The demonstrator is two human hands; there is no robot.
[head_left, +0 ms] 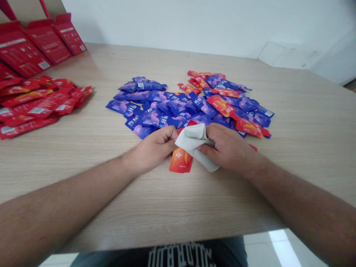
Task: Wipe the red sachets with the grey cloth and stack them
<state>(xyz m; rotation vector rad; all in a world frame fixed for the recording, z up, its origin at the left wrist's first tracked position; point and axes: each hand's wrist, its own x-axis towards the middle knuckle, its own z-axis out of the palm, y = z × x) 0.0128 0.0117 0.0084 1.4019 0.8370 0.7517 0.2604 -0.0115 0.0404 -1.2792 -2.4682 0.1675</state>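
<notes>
My left hand (160, 146) pinches the left side of a red-orange sachet (180, 161), which hangs over the table close to the front of the pile. A pale grey cloth (196, 139) is bunched in my right hand (226, 146), and it lies across the upper part of that sachet. The cloth hides the sachet's middle. Just beyond both hands spreads a heap of purple-blue sachets (167, 109), with several red-orange sachets (222, 106) mixed in, mostly on its right side.
At the left lies a separate pile of red sachets (44, 100). Behind it stand several red cardboard boxes (50, 42) with raised flaps. The wooden table (155, 207) meets a white wall (178, 26) at the back. Its front edge runs close to my lap.
</notes>
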